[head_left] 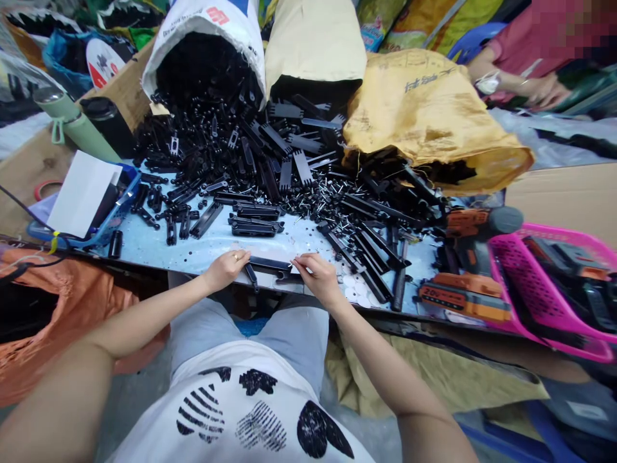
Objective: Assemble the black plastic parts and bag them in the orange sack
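Note:
At the table's front edge lies a long black plastic part (270, 263), level between my two hands. My left hand (227, 270) is closed at its left end, where a smaller black piece (251, 276) hangs down at an angle. The fingertips of my right hand (315, 273) are pinched at its right end, and something small and bright shows there, too small to name. Just beyond my hands, several similar long black parts (256, 225) lie stacked side by side. Behind them is a scattered pile of small metal screws (318, 196).
A white sack (161, 45), a cream sack (315, 45) and a yellow sack (424, 116) spill black parts at the back. An orange cordless drill (467, 296) and a pink basket (511, 276) stand right. A blue basket (130, 193) and a green bottle (72, 122) stand left. Another person's hands (544, 90) show far right.

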`<control>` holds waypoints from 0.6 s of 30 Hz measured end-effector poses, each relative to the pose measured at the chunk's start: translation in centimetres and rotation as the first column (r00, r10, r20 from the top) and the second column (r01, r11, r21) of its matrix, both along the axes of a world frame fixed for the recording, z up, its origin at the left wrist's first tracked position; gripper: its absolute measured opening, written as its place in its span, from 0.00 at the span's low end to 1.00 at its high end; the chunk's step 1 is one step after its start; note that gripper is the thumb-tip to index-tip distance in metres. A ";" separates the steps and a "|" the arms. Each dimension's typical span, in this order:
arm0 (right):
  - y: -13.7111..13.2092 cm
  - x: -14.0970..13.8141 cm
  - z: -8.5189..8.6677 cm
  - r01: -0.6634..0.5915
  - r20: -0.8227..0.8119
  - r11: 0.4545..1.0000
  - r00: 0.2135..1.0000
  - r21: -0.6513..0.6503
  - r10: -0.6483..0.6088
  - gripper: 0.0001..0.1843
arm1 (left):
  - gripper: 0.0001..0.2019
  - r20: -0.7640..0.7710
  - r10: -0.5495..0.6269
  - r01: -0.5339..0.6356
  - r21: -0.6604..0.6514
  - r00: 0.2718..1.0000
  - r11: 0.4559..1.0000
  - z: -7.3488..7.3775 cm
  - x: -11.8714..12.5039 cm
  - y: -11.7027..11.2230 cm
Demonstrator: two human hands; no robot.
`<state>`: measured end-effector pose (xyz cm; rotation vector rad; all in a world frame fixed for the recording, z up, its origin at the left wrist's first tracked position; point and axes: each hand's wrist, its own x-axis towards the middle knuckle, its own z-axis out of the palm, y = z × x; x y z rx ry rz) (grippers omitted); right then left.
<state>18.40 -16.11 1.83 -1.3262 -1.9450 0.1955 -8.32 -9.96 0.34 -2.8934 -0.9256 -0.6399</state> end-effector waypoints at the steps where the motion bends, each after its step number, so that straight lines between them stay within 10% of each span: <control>1: -0.1 0.0 -0.1 -0.020 0.023 1.000 1.000 0.007 0.020 0.08 | 0.11 0.008 -0.014 0.014 0.017 1.000 1.000 -0.4 -0.3 0.0; 10: -1.1 1.3 -3.1 -0.180 0.112 0.983 0.978 0.032 0.175 0.21 | 0.20 -0.075 -0.092 0.086 -0.083 0.993 0.993 1.3 3.6 -1.8; 18: -1.1 3.1 -4.9 -0.147 0.138 0.989 0.979 -0.013 0.148 0.26 | 0.23 -0.209 0.012 -0.085 -0.345 0.978 0.935 1.2 8.7 -2.4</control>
